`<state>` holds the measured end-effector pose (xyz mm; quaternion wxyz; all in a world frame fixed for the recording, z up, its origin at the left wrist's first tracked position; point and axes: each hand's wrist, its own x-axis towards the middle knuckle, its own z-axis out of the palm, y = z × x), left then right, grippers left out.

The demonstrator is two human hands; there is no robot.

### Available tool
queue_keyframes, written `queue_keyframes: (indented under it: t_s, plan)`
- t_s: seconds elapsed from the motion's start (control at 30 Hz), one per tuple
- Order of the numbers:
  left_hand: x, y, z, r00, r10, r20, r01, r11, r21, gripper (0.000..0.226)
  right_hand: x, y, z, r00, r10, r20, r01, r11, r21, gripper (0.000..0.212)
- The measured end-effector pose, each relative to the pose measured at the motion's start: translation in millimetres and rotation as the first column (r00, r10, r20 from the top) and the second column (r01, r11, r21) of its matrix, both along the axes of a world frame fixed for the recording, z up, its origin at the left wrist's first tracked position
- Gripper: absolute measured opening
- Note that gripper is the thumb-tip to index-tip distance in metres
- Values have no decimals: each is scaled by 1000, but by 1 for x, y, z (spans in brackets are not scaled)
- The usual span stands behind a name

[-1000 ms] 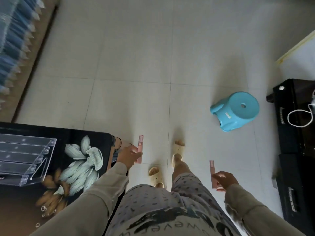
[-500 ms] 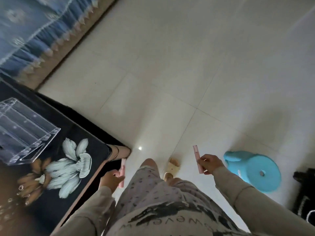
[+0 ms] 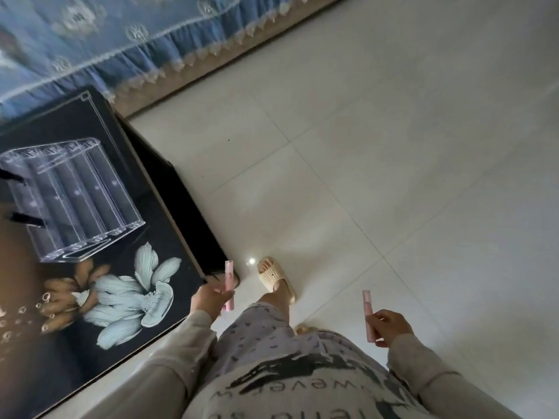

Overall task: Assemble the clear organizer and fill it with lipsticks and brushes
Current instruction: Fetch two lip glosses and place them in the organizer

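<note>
The clear organizer (image 3: 72, 201) with several long compartments stands on the black flower-painted table (image 3: 127, 297) at the left. My left hand (image 3: 210, 299) grips a pink lipstick tube (image 3: 229, 284) just off the table's right corner. My right hand (image 3: 388, 326) holds a second pink lipstick tube (image 3: 369, 316) over the floor, well right of the table. Both tubes point upward. I see no brushes.
A blue lace-edged cover (image 3: 136, 34) on low furniture runs along the top left, close behind the table. Pale floor tiles (image 3: 393, 146) fill the right. My foot in a beige slipper (image 3: 275, 276) stands by the table corner.
The view has swung left, bringing the table and organizer closer and dropping the blue stool out of sight. Both hands still hold their lipsticks; the left one is now at the table corner.
</note>
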<state>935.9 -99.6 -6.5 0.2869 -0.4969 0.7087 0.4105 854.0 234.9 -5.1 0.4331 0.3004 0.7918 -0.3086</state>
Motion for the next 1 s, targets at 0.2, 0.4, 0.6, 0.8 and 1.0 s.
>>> queue_keyframes:
  t_s: [0.2,0.4,0.6,0.8,1.0]
  plan:
    - [-85,-43,17,978,105,-182,-102,994,27,3,-72,-30,8,998,25,-49,-23,999,46,19]
    - [-129,-81,24,913,325,-245,-307,945,111,6,-150,-84,10,987,149,-54,-148,989,25,12]
    - [-143,-99,19,883,438,-169,-431,899,78,10,-241,-153,4,976,216,-28,-218,973,-73,19]
    - [-162,-106,19,835,546,-68,-547,837,-7,28,-336,-257,3,858,507,-80,-513,850,-123,29]
    - [-176,-91,18,692,721,28,-720,693,-41,24,-412,-356,15,574,806,-146,-819,568,-85,35]
